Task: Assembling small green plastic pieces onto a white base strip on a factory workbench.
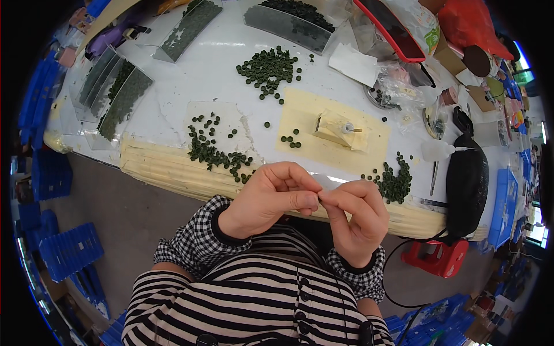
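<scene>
My left hand and my right hand meet fingertip to fingertip in front of the table's near edge. Both are closed in a pinch. Only a tiny dark speck shows between the fingertips, too small and covered to name. Left of my hands lies a heap of small dark green pieces. Another heap of dark green round pieces is close to my right hand. Beyond my hands, a tape-wrapped block with a small brass-coloured peg stands on a yellowish sheet, with a few loose round pieces nearby.
Farther back lies a larger pile of green round pieces. Clear trays of dark pieces line the far and left sides. At the right are a red-framed phone, a white squeeze bottle, tweezers and a black bag.
</scene>
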`<act>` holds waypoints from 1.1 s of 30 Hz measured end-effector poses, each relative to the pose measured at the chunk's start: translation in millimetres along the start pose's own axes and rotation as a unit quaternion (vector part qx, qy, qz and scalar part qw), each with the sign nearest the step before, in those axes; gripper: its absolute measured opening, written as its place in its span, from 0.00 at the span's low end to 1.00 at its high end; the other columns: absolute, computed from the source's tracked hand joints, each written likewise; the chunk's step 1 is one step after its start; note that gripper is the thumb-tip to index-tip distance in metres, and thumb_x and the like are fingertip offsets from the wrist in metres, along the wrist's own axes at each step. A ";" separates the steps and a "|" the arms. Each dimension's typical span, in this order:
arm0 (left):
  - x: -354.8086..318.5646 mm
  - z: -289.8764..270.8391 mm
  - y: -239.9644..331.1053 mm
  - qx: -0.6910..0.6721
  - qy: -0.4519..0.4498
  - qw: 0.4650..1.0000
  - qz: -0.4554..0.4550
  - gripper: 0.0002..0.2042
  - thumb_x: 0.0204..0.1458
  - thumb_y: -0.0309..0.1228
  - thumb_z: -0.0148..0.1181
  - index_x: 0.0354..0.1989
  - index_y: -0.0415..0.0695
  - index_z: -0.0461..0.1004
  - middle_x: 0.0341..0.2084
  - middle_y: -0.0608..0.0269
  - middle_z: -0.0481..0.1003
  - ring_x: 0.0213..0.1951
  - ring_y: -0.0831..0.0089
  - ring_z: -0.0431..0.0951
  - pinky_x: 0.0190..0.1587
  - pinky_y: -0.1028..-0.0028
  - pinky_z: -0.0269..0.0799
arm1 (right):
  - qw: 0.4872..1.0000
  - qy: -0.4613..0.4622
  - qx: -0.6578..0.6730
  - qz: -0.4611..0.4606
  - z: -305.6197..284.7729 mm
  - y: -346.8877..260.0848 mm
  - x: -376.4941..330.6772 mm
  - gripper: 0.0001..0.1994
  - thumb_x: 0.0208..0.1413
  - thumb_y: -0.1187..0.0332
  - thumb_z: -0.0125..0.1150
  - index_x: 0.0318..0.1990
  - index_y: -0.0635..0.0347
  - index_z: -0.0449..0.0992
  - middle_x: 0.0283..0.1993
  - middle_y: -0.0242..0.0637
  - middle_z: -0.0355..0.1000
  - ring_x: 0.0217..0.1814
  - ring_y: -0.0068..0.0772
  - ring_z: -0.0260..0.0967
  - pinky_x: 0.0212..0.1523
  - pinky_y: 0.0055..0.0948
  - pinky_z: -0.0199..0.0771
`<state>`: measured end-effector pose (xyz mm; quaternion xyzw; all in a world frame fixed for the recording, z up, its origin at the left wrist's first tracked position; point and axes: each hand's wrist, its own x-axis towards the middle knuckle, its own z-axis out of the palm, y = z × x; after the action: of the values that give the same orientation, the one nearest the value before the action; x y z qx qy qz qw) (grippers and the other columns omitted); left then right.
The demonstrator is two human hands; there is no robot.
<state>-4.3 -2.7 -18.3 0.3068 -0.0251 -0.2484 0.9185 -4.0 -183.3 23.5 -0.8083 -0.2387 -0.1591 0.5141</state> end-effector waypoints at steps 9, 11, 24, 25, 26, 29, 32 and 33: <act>1.2 9.5 9.5 0.122 0.079 0.989 -0.005 0.09 0.56 0.21 0.61 0.44 0.34 0.77 0.35 0.57 0.80 0.36 0.75 0.81 0.42 0.79 0.79 | 0.997 0.004 -0.076 -0.022 1.6 3.4 -3.7 0.18 0.43 0.85 0.66 0.44 0.60 0.82 0.32 0.36 0.72 0.31 0.32 0.70 0.31 0.24 0.70; 1.8 12.7 8.9 0.134 0.100 0.986 0.019 0.08 0.55 0.19 0.60 0.43 0.34 0.76 0.35 0.54 0.80 0.37 0.72 0.82 0.42 0.77 0.80 | 0.997 0.007 -0.070 0.012 4.4 4.2 -5.4 0.18 0.44 0.85 0.65 0.45 0.60 0.82 0.32 0.37 0.72 0.32 0.32 0.70 0.32 0.24 0.71; -2.6 19.3 6.8 0.252 0.124 0.956 0.080 0.09 0.51 0.14 0.62 0.41 0.31 0.77 0.36 0.53 0.80 0.39 0.72 0.82 0.43 0.77 0.80 | 0.941 0.051 0.250 0.221 13.7 16.4 -14.2 0.06 0.52 0.82 0.63 0.39 0.69 0.78 0.38 0.37 0.74 0.40 0.25 0.71 0.44 0.22 0.71; -2.6 19.3 6.5 0.255 0.124 0.955 0.085 0.09 0.51 0.14 0.62 0.41 0.31 0.78 0.36 0.53 0.80 0.38 0.72 0.82 0.43 0.77 0.80 | 0.940 0.048 0.256 0.219 14.1 16.7 -14.5 0.07 0.52 0.83 0.63 0.39 0.69 0.78 0.38 0.37 0.73 0.41 0.25 0.71 0.44 0.22 0.71; -2.7 18.9 5.9 0.259 0.123 0.954 0.091 0.09 0.51 0.14 0.62 0.41 0.31 0.78 0.36 0.53 0.80 0.38 0.73 0.82 0.43 0.78 0.80 | 0.939 0.044 0.261 0.218 14.7 17.0 -14.6 0.08 0.52 0.83 0.63 0.40 0.69 0.78 0.38 0.37 0.73 0.42 0.25 0.70 0.45 0.22 0.71; -2.3 17.2 4.4 0.266 0.124 0.951 0.095 0.09 0.51 0.14 0.62 0.41 0.31 0.78 0.36 0.53 0.80 0.38 0.73 0.82 0.43 0.78 0.80 | 0.940 0.045 0.257 0.220 15.2 15.0 -13.0 0.08 0.53 0.83 0.62 0.40 0.69 0.78 0.38 0.38 0.73 0.42 0.26 0.70 0.45 0.23 0.71; -2.0 16.8 3.3 0.264 0.124 0.951 0.102 0.09 0.51 0.14 0.62 0.41 0.31 0.78 0.36 0.53 0.80 0.38 0.73 0.82 0.43 0.78 0.80 | 0.940 0.046 0.258 0.216 15.9 15.5 -13.8 0.07 0.53 0.83 0.62 0.40 0.70 0.78 0.39 0.38 0.73 0.43 0.26 0.70 0.46 0.23 0.70; -1.8 17.0 3.0 0.262 0.123 0.951 0.106 0.09 0.51 0.14 0.62 0.41 0.31 0.78 0.36 0.53 0.80 0.37 0.73 0.82 0.43 0.78 0.80 | 0.944 0.051 0.248 0.214 16.1 15.1 -14.1 0.07 0.52 0.83 0.62 0.40 0.69 0.78 0.39 0.38 0.73 0.42 0.26 0.70 0.45 0.23 0.70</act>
<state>-7.9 -9.1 -2.6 0.5607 -0.0089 -0.0950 0.8225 -7.3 -177.2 -1.8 -0.6785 -0.0653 -0.0219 0.7314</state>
